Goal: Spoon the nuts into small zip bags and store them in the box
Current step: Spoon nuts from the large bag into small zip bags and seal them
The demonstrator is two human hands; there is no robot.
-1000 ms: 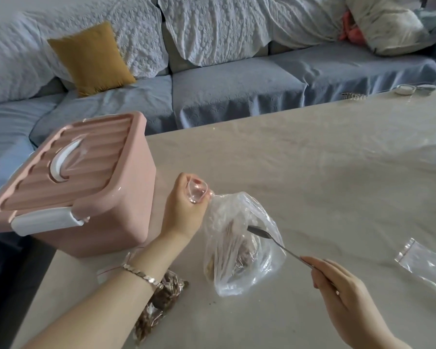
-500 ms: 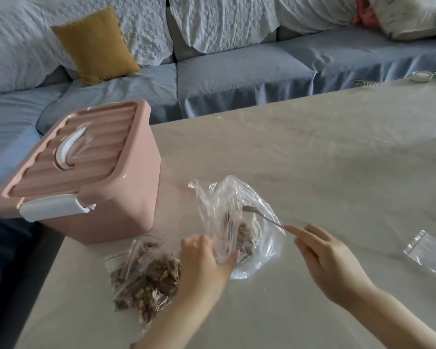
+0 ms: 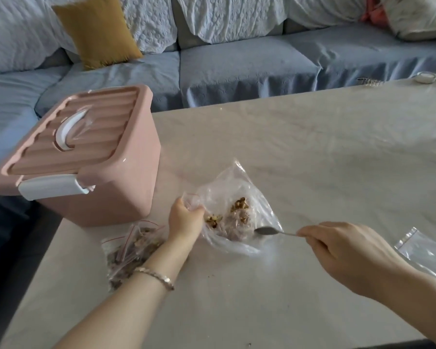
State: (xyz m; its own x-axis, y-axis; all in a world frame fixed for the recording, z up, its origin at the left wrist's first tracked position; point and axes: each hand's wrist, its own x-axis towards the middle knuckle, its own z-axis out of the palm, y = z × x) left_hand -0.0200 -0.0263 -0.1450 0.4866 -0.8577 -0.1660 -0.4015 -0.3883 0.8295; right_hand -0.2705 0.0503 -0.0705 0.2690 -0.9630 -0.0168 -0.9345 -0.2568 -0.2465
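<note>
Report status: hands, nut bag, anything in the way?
Left hand grips bunched edge of clear plastic nut bag. Right hand holds thin metal spoon, bowl at bag's side. Pink plastic box lid shut; filled small zip bag beside left forearm.

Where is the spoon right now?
Head view, just right of centre: the right hand holds the spoon, its bowl at the near right edge of the clear nut bag.
</note>
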